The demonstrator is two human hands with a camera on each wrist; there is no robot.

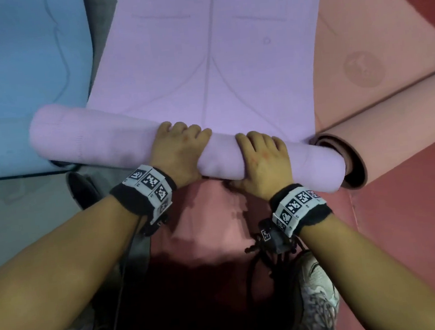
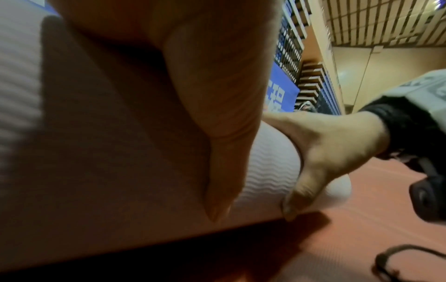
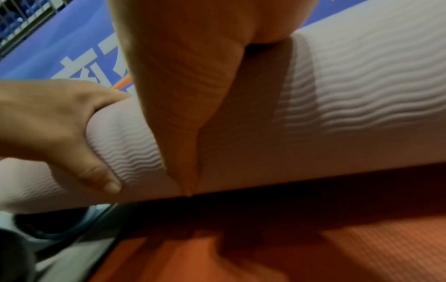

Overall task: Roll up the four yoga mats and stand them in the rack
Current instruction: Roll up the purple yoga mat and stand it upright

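**Two hands on the purple roll**

We gripped the half-rolled purple mat (image 1: 119, 145) with left hand (image 1: 180, 149) and right hand (image 1: 262, 160), fingers curled over the roll, thumbs beneath. It lay between the blue mat (image 1: 18, 91) and the pink mat (image 1: 392, 110).
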